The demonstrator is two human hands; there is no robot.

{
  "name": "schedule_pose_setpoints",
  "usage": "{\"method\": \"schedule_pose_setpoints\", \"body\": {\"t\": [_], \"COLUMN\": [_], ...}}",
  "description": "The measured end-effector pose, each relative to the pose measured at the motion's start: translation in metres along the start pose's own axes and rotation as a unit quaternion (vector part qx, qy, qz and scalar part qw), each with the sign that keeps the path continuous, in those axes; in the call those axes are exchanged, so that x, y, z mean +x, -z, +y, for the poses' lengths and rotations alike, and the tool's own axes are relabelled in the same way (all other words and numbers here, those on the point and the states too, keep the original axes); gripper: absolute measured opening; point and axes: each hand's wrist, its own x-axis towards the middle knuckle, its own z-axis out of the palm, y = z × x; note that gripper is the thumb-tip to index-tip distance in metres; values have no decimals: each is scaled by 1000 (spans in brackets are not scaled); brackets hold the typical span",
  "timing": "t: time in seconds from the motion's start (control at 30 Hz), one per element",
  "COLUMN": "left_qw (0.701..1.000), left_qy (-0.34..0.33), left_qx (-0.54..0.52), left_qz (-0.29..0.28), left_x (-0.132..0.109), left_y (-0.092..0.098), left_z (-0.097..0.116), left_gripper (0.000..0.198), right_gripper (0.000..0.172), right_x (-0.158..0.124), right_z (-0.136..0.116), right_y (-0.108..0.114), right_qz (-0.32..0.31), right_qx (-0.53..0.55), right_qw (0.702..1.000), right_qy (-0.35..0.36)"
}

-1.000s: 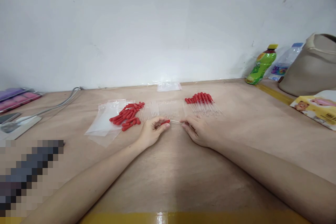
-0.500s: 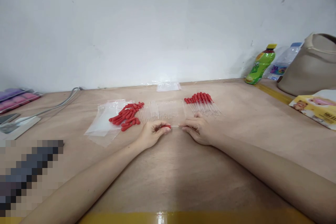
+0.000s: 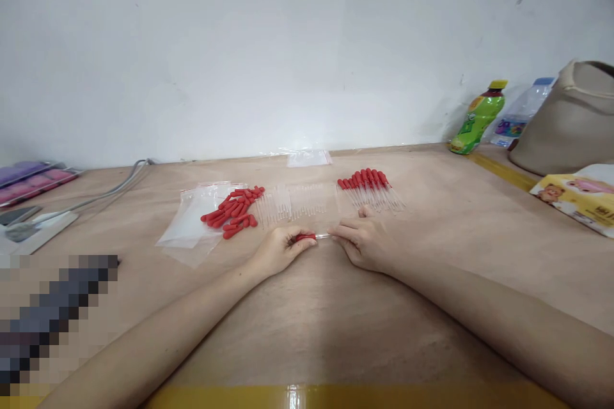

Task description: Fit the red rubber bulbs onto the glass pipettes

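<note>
My left hand pinches a red rubber bulb low over the brown table. My right hand pinches a thin clear glass tube whose end meets the bulb between the two hands. Just behind the hands lies a row of bare clear tubes. A heap of loose red bulbs lies left of that row. At the right of the row is a fan of tubes with red bulbs on them.
Clear plastic bags lie beside the loose bulbs, another by the wall. A cable and purple and pink trays are at far left. A green bottle, a water bottle, a beige bag and a yellow tissue pack stand right.
Both hands have drawn a little toward me and down to the table, and have come closer together, so less of the clear tube shows between them.
</note>
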Motion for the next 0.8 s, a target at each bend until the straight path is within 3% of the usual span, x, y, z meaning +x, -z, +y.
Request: {"method": "schedule_pose_setpoints", "body": {"t": [0.3, 0.5, 0.8], "left_qw": [999, 997, 999], "left_qy": [-12, 6, -1], "left_qx": [-13, -56, -46], "left_qz": [38, 48, 28], "left_x": [5, 2, -1], "left_y": [4, 0, -2], "left_z": [-5, -2, 0], "left_gripper": [21, 21, 21], "right_gripper": [12, 14, 24], "right_x": [3, 3, 3], "right_z": [5, 3, -1], "right_y": [-4, -4, -2], "right_qz": [19, 26, -11], "right_qx": [78, 98, 65], "right_qw": [994, 992, 996], "right_qy": [-80, -74, -52]}}
